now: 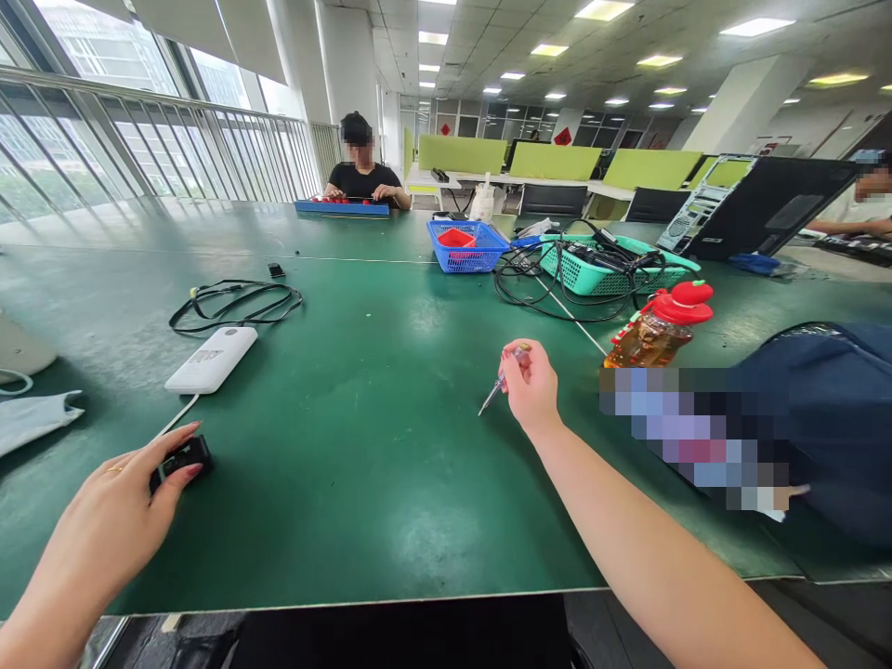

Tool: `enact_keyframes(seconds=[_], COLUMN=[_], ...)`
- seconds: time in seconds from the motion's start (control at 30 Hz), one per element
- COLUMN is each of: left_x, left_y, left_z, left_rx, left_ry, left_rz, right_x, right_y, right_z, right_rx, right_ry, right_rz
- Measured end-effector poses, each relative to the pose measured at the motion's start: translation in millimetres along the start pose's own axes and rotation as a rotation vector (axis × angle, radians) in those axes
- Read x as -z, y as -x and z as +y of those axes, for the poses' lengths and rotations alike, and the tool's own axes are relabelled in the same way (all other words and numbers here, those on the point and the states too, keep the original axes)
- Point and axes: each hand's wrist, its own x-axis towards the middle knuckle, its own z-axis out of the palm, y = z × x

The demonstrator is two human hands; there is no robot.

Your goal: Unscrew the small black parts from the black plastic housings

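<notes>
At the front left of the green table [334, 465], my left hand [129, 492] is closed around a small black box-shaped device [188, 455]. Thumb and fingers grip its two sides, and part of it is hidden behind them. My right hand [533, 386], right of the middle, grips a small screwdriver [493, 395]. Its thin metal shaft points down and to the left, with the tip close to the tabletop. Most of the handle is covered by my fingers. A white power bank [213, 360] with a white cable lies just beyond my left hand.
A black cable [237, 288] lies behind the power bank. Farther back stand a blue basket [466, 260] and a teal basket [592, 279] with tangled cables. A red-lidded bottle [655, 325] and a dark bag [829, 418] are at right. One person sits across the table, another far right.
</notes>
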Motion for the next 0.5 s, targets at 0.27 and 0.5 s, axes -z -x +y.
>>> enact_keyframes(seconds=[0.27,0.5], left_x=[1.5,-10.1], left_y=[-4.5,1.8], left_z=[0.3,-3.4], left_rx=[-0.014,-0.034], left_ry=[-0.037,0.008], left_rz=[-0.129,-0.124], right_x=[-0.1,-0.5], right_y=[0.9,0.5], right_z=[-0.8,-1.7], right_rx=[-0.003,-0.001], right_ry=[0.003,0.029], right_rz=[-0.008,-0.013])
